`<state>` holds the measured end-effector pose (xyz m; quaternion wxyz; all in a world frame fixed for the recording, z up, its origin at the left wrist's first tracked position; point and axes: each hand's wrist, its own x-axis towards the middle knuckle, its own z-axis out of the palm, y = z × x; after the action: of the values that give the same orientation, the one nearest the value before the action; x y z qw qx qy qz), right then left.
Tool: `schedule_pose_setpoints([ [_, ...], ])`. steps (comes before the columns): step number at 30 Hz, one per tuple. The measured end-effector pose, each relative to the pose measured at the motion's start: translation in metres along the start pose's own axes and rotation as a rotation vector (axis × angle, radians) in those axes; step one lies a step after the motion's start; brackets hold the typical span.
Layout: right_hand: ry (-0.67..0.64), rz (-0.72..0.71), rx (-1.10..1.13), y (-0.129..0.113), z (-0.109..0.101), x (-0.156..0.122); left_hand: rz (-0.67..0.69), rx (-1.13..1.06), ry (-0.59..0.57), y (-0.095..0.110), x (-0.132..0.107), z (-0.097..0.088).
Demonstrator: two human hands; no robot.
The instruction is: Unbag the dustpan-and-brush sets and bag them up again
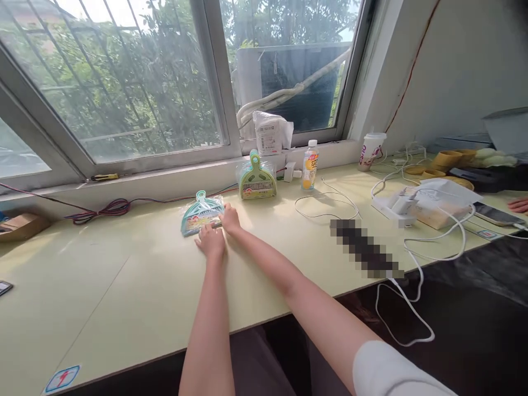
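Note:
A teal mini dustpan set in clear wrapping (199,214) lies flat on the pale yellow-green table (136,286), close to the window wall. My left hand (211,241) rests at its near edge with fingers curled onto the packaging. My right hand (230,219) touches its right edge, fingers bent against the wrapper. A second, green dustpan set (256,179) stands upright against the ledge, a little further right.
A small drink bottle (309,165), a white bag (270,132), a paper cup (370,149), a white power strip with cables (402,212), a phone (497,214) and yellow bowls (447,159) sit to the right. Another person's fingers (518,205) show at the right edge. Red wires (107,209) run along the ledge.

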<state>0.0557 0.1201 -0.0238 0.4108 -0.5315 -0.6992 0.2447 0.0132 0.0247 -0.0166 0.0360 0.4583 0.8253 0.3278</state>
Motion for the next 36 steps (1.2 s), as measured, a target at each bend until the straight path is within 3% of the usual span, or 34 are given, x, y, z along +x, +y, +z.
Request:
schedule_pose_setpoints([
  [3, 0.050, -0.052, -0.111, 0.006, 0.003, 0.003, 0.071, 0.076, -0.085, -0.002, 0.002, 0.006],
  [6, 0.163, -0.109, -0.197, 0.014, -0.010, 0.006, 0.077, 0.129, -0.118, -0.002, 0.004, 0.008],
  [9, 0.363, -0.052, -0.183, 0.032, -0.043, 0.015, 0.065, 0.162, -0.127, -0.001, 0.003, 0.009],
  [13, 0.595, 0.197, -0.167, 0.081, -0.101, 0.038, 0.096, 0.234, -0.084, 0.003, -0.001, 0.011],
  [15, 0.549, 0.306, -0.139, 0.108, -0.126, 0.050, 0.142, 0.286, -0.012, 0.006, -0.005, 0.012],
  [17, 0.404, 0.329, -0.119, 0.129, -0.143, 0.060, 0.191, 0.321, 0.067, 0.009, -0.008, 0.012],
  [21, 0.230, 0.317, -0.134, 0.147, -0.154, 0.072, 0.257, 0.310, 0.164, 0.015, -0.013, 0.010],
  [36, 0.301, 0.286, -0.203, 0.140, -0.149, 0.069, 0.276, 0.222, 0.176, 0.021, -0.014, 0.005],
])
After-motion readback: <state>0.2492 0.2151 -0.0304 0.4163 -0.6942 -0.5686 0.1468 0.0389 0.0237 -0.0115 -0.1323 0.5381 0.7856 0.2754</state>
